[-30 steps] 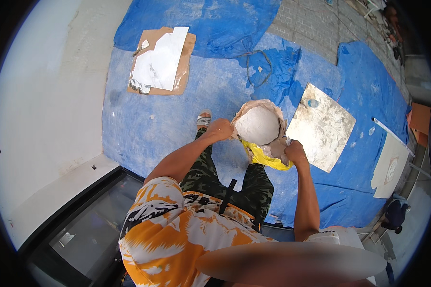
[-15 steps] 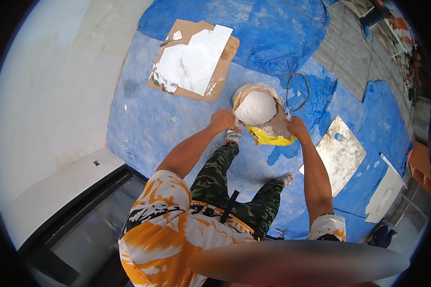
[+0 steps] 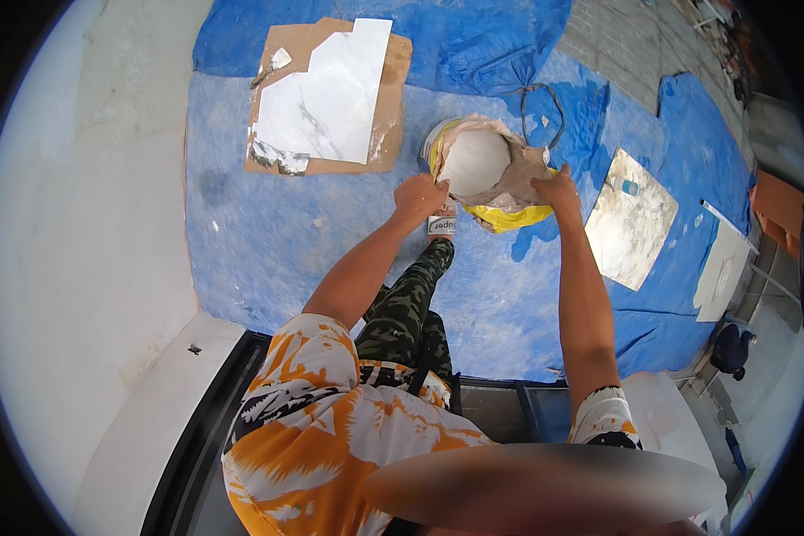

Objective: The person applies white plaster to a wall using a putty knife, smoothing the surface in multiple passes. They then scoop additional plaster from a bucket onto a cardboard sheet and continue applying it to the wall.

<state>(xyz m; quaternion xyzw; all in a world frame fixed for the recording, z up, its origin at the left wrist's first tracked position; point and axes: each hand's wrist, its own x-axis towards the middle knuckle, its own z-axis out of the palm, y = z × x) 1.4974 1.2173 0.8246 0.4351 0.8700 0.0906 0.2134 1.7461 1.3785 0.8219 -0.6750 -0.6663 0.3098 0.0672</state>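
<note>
A yellow and pale paper bag (image 3: 514, 217) is held at its near edge between my two hands, its crumpled brownish lining folded over at the right. Behind and partly under the bag stands a round bucket (image 3: 426, 147), of which only part of the rim and side shows. White powder or paste (image 3: 475, 163) fills the round opening; which of the two I cannot make out. My left hand (image 3: 422, 198) closes on the bag's left edge, while my right hand (image 3: 556, 188) grips its right edge.
Blue sheeting (image 3: 304, 232) covers the floor. A cut marble-look tile (image 3: 330, 103) lies on cardboard (image 3: 384, 134) with a trowel-like tool (image 3: 271, 67). At right lies a stained board (image 3: 630, 223) bearing a small blue cap-like thing (image 3: 630, 188). A pale wall (image 3: 89, 223) runs along the left.
The view has shifted, so the floor items sit lower or further left. Both hands keep their hold on the bag. My right foot no longer shows on the sheeting.
</note>
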